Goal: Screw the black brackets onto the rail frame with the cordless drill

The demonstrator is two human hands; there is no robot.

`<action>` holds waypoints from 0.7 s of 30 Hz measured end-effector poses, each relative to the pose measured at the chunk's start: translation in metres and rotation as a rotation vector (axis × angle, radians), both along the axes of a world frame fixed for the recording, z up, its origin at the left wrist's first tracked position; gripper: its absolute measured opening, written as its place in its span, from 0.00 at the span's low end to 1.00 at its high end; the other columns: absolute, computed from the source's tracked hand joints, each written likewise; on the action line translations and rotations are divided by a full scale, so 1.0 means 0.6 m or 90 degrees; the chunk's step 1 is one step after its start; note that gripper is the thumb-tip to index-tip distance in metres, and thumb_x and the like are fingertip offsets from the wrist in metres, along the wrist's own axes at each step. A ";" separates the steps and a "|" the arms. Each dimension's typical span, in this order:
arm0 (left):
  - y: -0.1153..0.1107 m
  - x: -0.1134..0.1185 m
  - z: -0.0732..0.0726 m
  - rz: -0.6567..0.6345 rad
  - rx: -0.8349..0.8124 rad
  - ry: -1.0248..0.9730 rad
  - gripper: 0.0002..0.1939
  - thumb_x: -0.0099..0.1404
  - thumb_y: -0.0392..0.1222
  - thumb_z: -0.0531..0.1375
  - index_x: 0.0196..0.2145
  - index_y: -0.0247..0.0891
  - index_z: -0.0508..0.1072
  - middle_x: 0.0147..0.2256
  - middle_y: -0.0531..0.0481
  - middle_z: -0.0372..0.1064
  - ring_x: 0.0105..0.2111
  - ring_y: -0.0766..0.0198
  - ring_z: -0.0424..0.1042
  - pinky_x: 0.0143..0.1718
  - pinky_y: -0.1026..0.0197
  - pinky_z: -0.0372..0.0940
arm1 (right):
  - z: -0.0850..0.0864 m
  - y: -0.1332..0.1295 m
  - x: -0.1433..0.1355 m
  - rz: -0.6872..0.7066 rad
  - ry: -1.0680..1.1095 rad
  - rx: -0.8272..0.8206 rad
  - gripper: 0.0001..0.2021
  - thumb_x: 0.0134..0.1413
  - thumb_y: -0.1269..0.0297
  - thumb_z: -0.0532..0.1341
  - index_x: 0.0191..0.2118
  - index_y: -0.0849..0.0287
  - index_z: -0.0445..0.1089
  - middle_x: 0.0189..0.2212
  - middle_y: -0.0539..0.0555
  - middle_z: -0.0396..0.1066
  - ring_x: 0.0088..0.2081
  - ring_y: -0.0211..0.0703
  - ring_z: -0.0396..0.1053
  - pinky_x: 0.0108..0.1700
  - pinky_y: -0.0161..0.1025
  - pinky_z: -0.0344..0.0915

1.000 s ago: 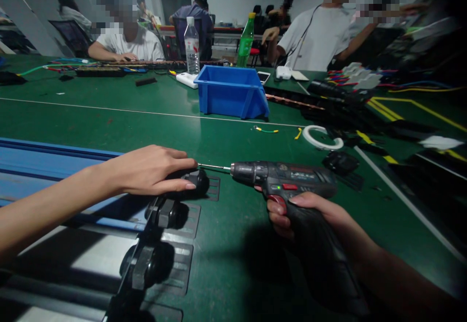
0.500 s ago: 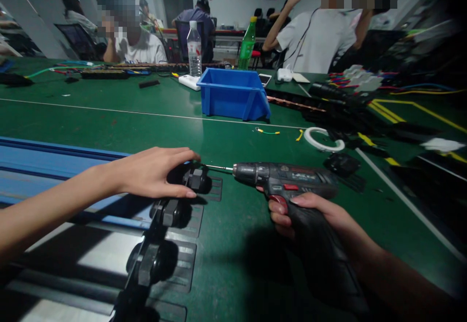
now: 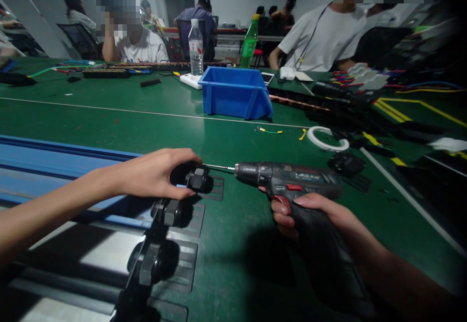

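My right hand (image 3: 314, 210) is wrapped round the grip of a black power drill (image 3: 292, 176), a finger on its red trigger. A long, thin driver bit (image 3: 219, 167) points left from the chuck, its tip at my left fingertips. My left hand (image 3: 164, 171) curves over the far corner of a black end plate (image 3: 144, 244), fingers behind and thumb in front, next to a black cable gland (image 3: 199, 180). More cable glands line the plate, which closes the end of a blue and silver metal housing (image 3: 73, 166). Whatever the bit tip touches is hidden by my fingers.
Past my hands stands a blue bin (image 3: 235, 93), with a water bottle (image 3: 196, 49) and a green bottle (image 3: 250, 42) behind it. A white cable coil (image 3: 327, 139) and a green wire (image 3: 270, 131) lie to the right. Two people (image 3: 324, 35) sit across the green table (image 3: 109, 122).
The view has shifted slightly. My hands and the drill hold nearly the same pose, the bit still at my left fingertips. Across the table, the person on the right has lowered a raised arm.
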State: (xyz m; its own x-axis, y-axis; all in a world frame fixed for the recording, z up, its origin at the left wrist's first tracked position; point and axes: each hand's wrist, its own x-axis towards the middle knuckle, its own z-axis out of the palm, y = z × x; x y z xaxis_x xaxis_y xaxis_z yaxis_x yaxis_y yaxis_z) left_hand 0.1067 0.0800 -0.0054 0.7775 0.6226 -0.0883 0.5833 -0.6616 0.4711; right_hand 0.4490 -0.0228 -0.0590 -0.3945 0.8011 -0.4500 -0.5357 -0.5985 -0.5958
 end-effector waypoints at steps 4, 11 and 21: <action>0.002 -0.001 0.000 0.007 -0.009 0.002 0.27 0.64 0.55 0.66 0.56 0.42 0.68 0.49 0.50 0.71 0.45 0.59 0.72 0.45 0.61 0.66 | -0.009 0.002 0.001 -0.006 0.022 0.001 0.18 0.53 0.68 0.65 0.50 0.66 0.74 0.31 0.54 0.72 0.30 0.40 0.71 0.31 0.35 0.71; -0.001 -0.004 0.003 0.013 -0.038 0.017 0.34 0.65 0.60 0.65 0.62 0.43 0.62 0.58 0.46 0.67 0.55 0.54 0.69 0.54 0.56 0.65 | -0.022 0.005 0.004 0.005 0.088 0.003 0.15 0.51 0.69 0.66 0.45 0.69 0.74 0.31 0.55 0.73 0.31 0.41 0.72 0.34 0.35 0.74; -0.037 0.116 0.080 -0.141 0.280 -0.115 0.13 0.75 0.44 0.56 0.50 0.34 0.72 0.47 0.43 0.70 0.47 0.57 0.71 0.50 0.57 0.65 | -0.015 -0.001 -0.006 -0.044 0.057 0.002 0.09 0.52 0.67 0.65 0.38 0.68 0.74 0.31 0.56 0.75 0.31 0.41 0.73 0.35 0.34 0.74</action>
